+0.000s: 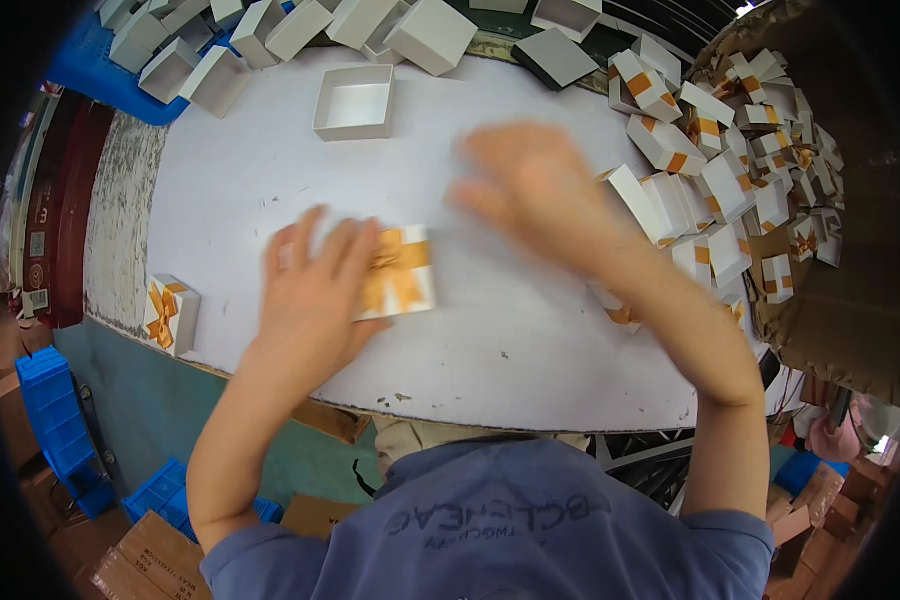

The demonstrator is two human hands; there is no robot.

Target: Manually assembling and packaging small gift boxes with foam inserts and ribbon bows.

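My left hand (310, 290) rests on the left part of a small white gift box (418, 292) with a gold ribbon and bow, its thumb along the near edge and its fingers over the far side. Part of the bow is hidden by the fingers. To the right, my right hand (535, 180) is over the table, apart from that box; motion blurs its fingers, and I see nothing clear in them. Beyond my left hand stands an open white box tray (358, 130). Another white gift box (175, 312) with a gold bow sits at the table's left edge.
A blue crate (100, 85) at the far left is heaped with plain white boxes (430, 38), which spread along the back edge. Ribboned boxes (725, 185) pile up at the right, running into a large cardboard carton (850, 330). Blue crates (55, 410) stand below at left.
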